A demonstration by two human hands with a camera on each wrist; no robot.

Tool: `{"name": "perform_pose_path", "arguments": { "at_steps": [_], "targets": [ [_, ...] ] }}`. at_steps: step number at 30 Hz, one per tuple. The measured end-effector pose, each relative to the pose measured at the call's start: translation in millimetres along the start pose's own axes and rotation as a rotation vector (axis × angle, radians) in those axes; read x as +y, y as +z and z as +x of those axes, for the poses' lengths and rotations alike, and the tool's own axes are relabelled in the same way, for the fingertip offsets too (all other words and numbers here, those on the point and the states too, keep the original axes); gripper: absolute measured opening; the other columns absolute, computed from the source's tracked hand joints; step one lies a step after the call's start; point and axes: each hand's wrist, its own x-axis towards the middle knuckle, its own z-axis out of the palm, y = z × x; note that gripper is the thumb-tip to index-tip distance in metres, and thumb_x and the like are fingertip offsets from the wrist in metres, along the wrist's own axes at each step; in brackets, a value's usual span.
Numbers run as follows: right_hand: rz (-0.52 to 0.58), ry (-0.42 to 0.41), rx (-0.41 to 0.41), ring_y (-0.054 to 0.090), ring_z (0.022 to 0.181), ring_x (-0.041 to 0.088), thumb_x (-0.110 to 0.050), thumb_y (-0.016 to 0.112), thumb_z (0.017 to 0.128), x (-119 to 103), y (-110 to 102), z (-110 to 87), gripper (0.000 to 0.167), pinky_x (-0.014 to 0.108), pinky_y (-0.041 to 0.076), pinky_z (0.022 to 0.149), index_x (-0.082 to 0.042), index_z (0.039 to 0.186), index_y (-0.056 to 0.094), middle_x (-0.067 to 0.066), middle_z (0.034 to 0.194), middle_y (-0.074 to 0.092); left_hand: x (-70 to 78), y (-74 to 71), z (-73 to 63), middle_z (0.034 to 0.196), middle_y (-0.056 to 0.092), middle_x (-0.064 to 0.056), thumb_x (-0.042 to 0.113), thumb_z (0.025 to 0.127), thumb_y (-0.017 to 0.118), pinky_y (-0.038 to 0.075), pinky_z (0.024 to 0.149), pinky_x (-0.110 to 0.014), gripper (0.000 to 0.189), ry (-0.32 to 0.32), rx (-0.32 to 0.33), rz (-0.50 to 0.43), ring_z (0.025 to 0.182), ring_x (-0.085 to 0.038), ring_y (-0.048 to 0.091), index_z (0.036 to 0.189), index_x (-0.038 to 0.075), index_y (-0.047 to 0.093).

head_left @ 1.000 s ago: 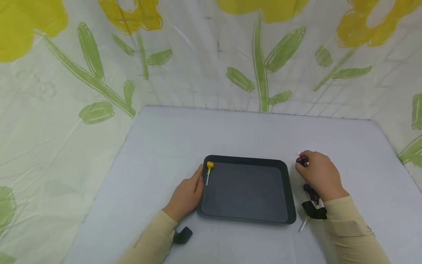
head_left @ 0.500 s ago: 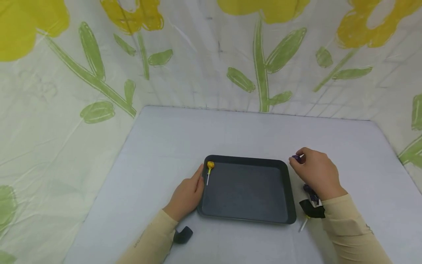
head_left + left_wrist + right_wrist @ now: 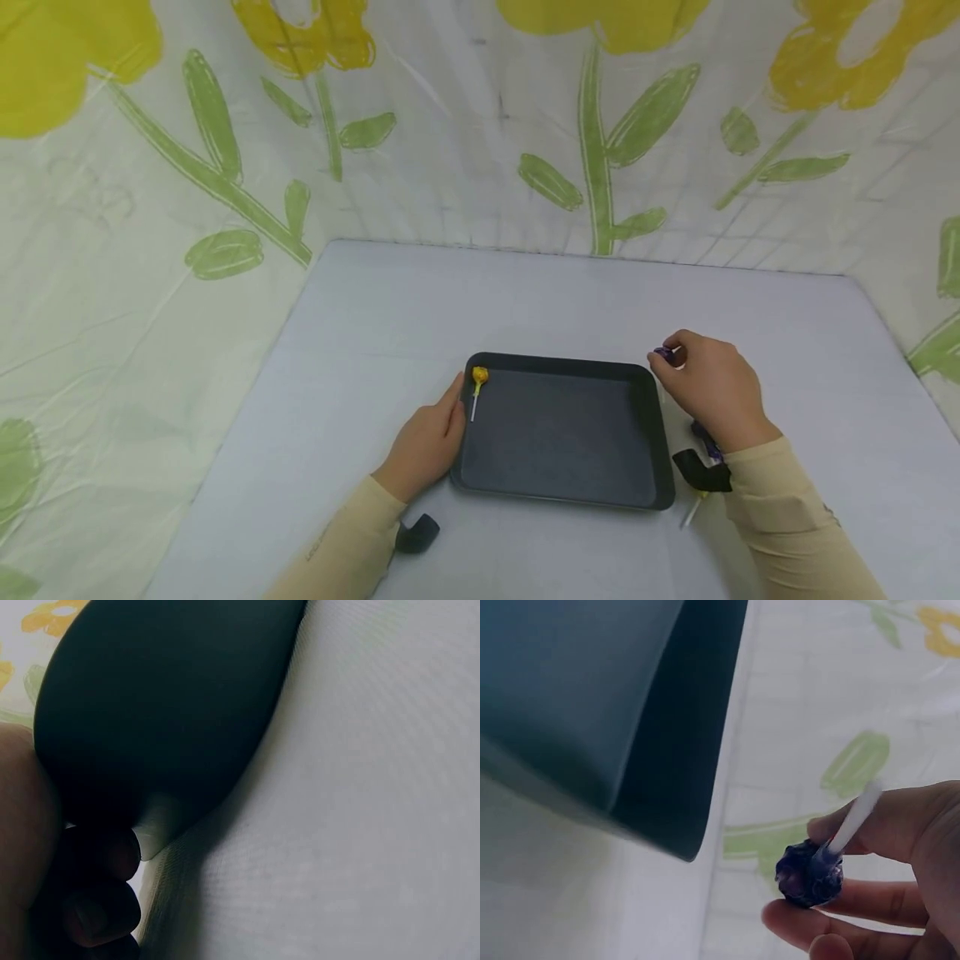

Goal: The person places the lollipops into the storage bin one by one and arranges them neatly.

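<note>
With fingertips and thumb, my right hand pinches a purple-wrapped lollipop by its round head, just outside the tray's far right corner. Its white stick points up and away in the right wrist view. My left hand grips the left side of the dark rectangular tray; curled fingers show beside the tray wall in the left wrist view. Inside the tray, along its left wall, lies a yellow lollipop, head toward the back.
Right of the tray, another purple-wrapped candy and a lollipop with a white stick are partly hidden by the black band on my right wrist. A white table meets a flower-printed curtain behind.
My right hand has moved left and slightly back toward the tray's far right corner, carrying the purple lollipop up from the table. The left hand and tray have stayed put.
</note>
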Motion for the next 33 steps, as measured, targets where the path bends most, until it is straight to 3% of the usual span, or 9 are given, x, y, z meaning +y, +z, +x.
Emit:
{"name": "perform_pose_path", "arguments": {
  "at_steps": [14,20,27,33],
  "targets": [
    [0.047,-0.037,-0.008,0.062,0.068,0.021,-0.027,0.066,0.098,-27.7,5.6,5.6,0.03,0.034,0.044,0.053,-0.002,0.11,0.077,0.014,0.098,0.077,-0.7,-1.2,-1.2,0.055,0.037,0.009,0.018,0.111,0.045,0.028,0.047,-0.027,0.052,-0.002,0.002,-0.005,0.047,-0.006,0.03,0.161,0.002,0.04],
    [0.081,-0.052,-0.01,0.066,0.075,0.024,-0.026,0.069,0.097,-39.9,10.2,10.1,0.027,0.035,0.047,0.059,-0.003,0.106,0.078,0.012,0.095,0.078,0.8,-1.9,-1.2,0.056,0.037,0.009,0.018,0.111,0.045,0.029,0.048,-0.027,0.053,-0.003,-0.003,-0.009,0.048,-0.006,0.031,0.161,0.001,0.04],
    [0.081,-0.076,-0.018,0.068,0.077,0.024,-0.028,0.071,0.097,-49.5,19.0,13.3,0.027,0.038,0.05,0.062,-0.003,0.104,0.08,0.009,0.091,0.078,1.8,-2.2,-0.6,0.055,0.037,0.009,0.017,0.111,0.046,0.029,0.048,-0.026,0.053,-0.001,-0.007,-0.019,0.047,-0.006,0.031,0.161,0.001,0.04],
    [0.037,-0.123,-0.018,0.066,0.068,0.022,-0.027,0.075,0.095,-58.2,30.2,14.3,0.024,0.039,0.051,0.058,-0.004,0.098,0.08,0.007,0.083,0.076,0.2,-1.8,-0.4,0.055,0.038,0.009,0.017,0.111,0.046,0.03,0.047,-0.026,0.053,0.004,-0.006,-0.019,0.047,-0.006,0.032,0.161,0.001,0.039]
  ]
}}
